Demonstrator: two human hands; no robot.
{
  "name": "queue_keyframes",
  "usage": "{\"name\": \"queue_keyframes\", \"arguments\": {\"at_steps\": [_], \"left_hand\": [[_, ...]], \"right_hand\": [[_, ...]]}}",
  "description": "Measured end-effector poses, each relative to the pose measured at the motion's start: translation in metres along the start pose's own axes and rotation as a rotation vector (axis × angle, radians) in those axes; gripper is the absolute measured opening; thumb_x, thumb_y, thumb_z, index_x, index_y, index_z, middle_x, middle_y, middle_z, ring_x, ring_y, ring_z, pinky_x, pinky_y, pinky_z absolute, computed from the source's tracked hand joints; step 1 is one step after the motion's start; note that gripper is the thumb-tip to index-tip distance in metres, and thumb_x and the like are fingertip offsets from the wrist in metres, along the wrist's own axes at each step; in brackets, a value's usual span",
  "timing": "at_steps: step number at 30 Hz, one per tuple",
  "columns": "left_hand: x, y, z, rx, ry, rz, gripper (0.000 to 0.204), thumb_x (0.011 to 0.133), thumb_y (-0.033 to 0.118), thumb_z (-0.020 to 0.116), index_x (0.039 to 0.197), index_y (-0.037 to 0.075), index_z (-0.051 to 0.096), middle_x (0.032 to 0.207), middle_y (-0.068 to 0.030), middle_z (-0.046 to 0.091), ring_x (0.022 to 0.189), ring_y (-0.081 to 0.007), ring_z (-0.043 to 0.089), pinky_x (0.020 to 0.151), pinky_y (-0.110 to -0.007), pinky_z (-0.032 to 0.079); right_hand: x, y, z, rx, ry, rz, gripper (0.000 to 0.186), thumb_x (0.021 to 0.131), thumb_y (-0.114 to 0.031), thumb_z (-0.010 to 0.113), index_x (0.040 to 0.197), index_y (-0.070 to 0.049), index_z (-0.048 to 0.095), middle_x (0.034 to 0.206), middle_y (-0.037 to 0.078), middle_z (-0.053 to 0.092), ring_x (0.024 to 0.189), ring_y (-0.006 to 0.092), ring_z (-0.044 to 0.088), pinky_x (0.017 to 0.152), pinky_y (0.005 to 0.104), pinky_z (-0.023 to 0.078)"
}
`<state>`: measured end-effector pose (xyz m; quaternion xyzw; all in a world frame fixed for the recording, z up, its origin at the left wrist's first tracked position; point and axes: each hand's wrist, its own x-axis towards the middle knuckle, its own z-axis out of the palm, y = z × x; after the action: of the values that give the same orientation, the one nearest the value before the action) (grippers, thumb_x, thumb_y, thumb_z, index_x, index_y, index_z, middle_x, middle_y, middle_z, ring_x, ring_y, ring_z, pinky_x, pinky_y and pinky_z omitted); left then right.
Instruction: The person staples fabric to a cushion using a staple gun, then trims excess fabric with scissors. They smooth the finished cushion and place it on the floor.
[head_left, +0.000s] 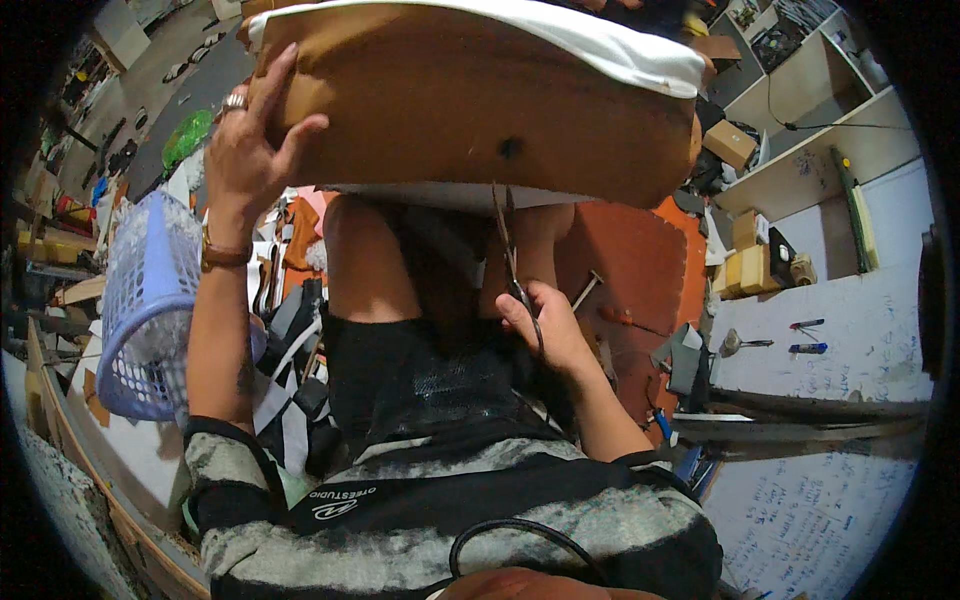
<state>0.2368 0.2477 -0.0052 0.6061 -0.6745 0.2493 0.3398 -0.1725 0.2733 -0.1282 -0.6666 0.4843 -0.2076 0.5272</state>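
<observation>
In the head view, a brown leather-look panel [420, 110], edged along the top with white padding [600, 45], spans 12 o'clock, by the person's knees; a dark spot [511, 148] marks its face right of the middle. At 10 o'clock the left hand [245, 150], wearing a ring [235, 101], lies against the panel's left end, index finger and thumb spread wide; whether its other fingers grip the edge I cannot tell. Just right of centre, the right hand [550, 325] has its fingers wrapped around the handles of scissors [508, 245], whose narrowly parted blades point to 12 o'clock, tips at the panel's lower edge. A hammer-like tool [588, 288] lies near that hand, at 3 o'clock. A lavender plastic basket [122, 340] with white fluffy filling [160, 232] leans at 9 o'clock, and a cardboard box [730, 145] sits at 2 o'clock.
</observation>
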Motion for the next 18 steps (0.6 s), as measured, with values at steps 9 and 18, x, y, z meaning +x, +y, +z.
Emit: {"name": "queue_keyframes", "arguments": {"at_steps": [9, 18], "left_hand": [[0.131, -0.066, 0.062, 0.171, -0.045, -0.246, 0.074, 0.094, 0.08, 0.049, 0.152, 0.035, 0.054, 0.108, -0.0236, 0.075, 0.108, -0.0426, 0.072, 0.088, -0.051, 0.057], [0.177, -0.086, 0.094, 0.13, 0.019, -0.352, 0.063, 0.097, 0.074, 0.047, 0.147, 0.037, 0.06, 0.116, -0.0265, 0.073, 0.114, -0.0455, 0.069, 0.093, -0.053, 0.056]], "right_hand": [[0.099, -0.082, -0.013, 0.262, 0.03, -0.05, 0.041, 0.103, -0.046, 0.069, 0.097, -0.006, 0.061, 0.083, 0.0, 0.061, 0.074, 0.007, 0.057, 0.069, 0.0244, 0.049], [0.168, -0.126, 0.004, 0.319, 0.088, -0.073, 0.051, 0.101, -0.056, 0.067, 0.093, -0.007, 0.059, 0.078, -0.001, 0.058, 0.066, 0.0061, 0.056, 0.063, 0.0244, 0.05]]}}
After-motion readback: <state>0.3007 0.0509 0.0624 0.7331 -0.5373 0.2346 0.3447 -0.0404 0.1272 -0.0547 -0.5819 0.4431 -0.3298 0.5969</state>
